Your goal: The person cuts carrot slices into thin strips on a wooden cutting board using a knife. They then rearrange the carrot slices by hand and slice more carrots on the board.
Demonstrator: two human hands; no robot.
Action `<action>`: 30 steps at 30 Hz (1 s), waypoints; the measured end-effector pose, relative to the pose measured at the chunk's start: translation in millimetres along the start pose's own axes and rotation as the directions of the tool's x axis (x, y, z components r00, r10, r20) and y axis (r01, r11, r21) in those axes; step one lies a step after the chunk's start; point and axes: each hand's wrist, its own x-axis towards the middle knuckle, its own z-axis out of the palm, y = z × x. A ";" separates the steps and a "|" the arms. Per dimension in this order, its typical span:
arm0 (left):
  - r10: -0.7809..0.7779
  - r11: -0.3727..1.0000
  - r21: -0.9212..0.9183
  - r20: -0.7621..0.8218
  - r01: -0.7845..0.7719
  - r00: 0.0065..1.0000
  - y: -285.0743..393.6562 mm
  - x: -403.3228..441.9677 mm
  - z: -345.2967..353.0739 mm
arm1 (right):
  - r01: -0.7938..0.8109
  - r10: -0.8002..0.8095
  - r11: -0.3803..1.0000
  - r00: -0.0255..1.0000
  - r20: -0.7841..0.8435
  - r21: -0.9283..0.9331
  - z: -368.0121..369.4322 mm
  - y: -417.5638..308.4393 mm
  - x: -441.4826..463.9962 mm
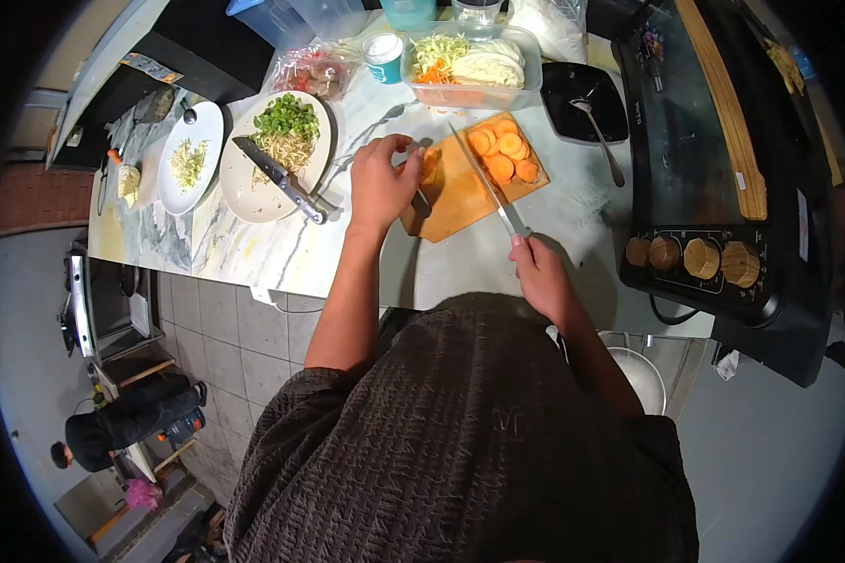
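My right hand (539, 274) is wrapped round the handle of a kitchen knife (483, 178). Its long blade lies across a wooden cutting board (451, 211), angled up and to the left. Right of the blade, round carrot slices (503, 150) are piled on the board. At the board's left edge is my left hand (383, 180), its fingers bent and the thumb apart from the index finger, with nothing visible between them. Close to these fingertips lie some orange carrot pieces (430, 166), partly hidden by the hand.
A second knife (277, 178) rests across a plate (244, 192) of chopped greens and sprouts. Farther left stands a white plate (174, 192) of chopped vegetable. Behind the board are a plastic container (469, 97) of cabbage and a black dish (568, 117) with a spoon. An oven (695, 141) stands right.
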 end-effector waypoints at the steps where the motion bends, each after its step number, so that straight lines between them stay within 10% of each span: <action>1: 0.059 0.998 -0.015 -0.009 -0.059 0.998 2.0 0.6 2.4 | 0.013 -0.013 0.998 1.000 -0.009 0.068 0.1 2.3 1.3; 10: 0.282 0.948 0.043 0.343 -0.315 0.896 29.5 -12.4 19.3 | 0.067 -0.045 0.972 0.994 -0.101 0.224 -10.3 21.0 6.0; 30: 0.310 0.936 0.084 0.264 -0.342 0.913 38.5 -13.1 38.2 | 0.007 0.021 0.975 0.992 -0.122 0.223 -14.8 27.4 3.0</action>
